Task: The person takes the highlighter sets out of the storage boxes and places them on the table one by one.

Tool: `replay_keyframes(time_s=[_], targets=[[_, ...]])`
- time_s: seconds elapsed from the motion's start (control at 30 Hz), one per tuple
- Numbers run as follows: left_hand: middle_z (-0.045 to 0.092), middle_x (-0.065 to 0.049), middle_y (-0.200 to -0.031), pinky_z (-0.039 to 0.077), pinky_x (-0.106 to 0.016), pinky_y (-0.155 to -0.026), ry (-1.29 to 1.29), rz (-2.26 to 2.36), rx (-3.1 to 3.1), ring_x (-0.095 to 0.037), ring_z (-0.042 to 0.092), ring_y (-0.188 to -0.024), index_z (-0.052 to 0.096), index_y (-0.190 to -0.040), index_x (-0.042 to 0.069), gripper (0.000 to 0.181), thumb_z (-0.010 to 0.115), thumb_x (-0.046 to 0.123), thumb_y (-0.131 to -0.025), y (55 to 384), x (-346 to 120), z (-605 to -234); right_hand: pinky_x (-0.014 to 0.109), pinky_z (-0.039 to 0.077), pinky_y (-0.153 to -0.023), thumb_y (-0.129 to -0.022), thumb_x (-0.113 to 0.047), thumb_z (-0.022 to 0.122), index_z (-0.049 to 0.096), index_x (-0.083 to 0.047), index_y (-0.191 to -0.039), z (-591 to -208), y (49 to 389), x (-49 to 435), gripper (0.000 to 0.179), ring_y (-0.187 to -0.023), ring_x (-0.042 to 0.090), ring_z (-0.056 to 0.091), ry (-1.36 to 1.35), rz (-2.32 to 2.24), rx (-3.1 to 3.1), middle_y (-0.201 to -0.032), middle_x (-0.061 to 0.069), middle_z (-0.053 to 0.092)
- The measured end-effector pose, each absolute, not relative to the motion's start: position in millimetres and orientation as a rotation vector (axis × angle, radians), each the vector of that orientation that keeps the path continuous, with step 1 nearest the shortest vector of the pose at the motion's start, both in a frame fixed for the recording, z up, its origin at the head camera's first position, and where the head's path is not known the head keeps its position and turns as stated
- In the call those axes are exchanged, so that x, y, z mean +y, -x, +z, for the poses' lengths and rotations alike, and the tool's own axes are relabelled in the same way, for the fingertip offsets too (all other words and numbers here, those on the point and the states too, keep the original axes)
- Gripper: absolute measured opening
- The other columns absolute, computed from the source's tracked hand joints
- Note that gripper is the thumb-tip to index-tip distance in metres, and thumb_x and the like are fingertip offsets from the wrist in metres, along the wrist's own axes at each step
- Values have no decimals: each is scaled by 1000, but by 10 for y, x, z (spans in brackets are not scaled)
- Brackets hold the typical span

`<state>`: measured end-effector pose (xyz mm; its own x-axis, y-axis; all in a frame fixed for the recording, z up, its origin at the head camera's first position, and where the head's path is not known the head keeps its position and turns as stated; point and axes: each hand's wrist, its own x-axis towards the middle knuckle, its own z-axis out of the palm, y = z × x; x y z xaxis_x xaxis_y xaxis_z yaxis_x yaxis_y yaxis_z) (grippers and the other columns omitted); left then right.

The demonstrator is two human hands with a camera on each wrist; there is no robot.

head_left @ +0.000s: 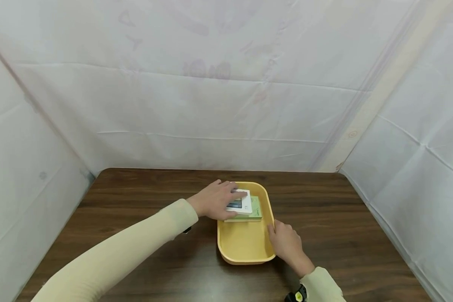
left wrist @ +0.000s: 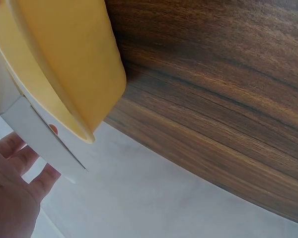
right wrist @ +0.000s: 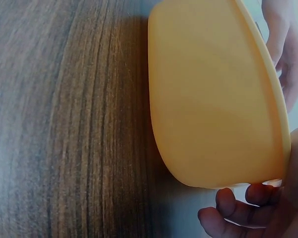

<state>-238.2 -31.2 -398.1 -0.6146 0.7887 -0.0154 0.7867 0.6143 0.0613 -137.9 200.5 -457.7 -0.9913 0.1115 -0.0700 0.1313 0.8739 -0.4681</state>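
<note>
A yellow plastic basin (head_left: pixel 245 243) stands on the table, longer front to back than across. In its back half, a green box (head_left: pixel 256 208) lies beneath a white box (head_left: pixel 246 204) with a dark picture on its top. My left hand (head_left: pixel 217 200) reaches over the basin's left rim and holds the white box, with the thumb at the near side and the other fingers spread across it. The white box's edge stands above the rim in the left wrist view. At the basin's right side, my right hand (head_left: pixel 286 242) grips the rim, its fingers partly hidden from the head view.
The dark wood-grain table (head_left: pixel 143 191) extends on both sides of the basin. White sheeting (head_left: pixel 211 109) hangs behind the table and along its left and right sides. A dark watch (head_left: pixel 299 295) sits at the right wrist.
</note>
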Motion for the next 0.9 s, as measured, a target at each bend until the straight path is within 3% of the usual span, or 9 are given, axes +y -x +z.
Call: replay_keyframes(time_s=[0.53, 0.9], targets=[[48, -7, -144, 40, -45, -99, -1347, 56, 2805, -21, 50, -125, 42, -147, 29, 63, 52, 54, -89, 2371, -389, -4010, 29, 35, -47, -101, -27, 44, 61, -10, -88, -4595, 1358, 2030, 27, -51, 13, 49, -201, -760, 2982, -61, 1, 52], [46, -7, -146, 38, -48, -105, -1297, 53, 2798, -22, 47, -128, 39, -148, 31, 66, 53, 56, -88, 2370, -466, -4007, 30, 34, -46, -101, -27, 44, 59, -10, -84, -4613, 1345, 2029, 28, -51, 13, 48, -196, -770, 2988, -60, 1, 51]])
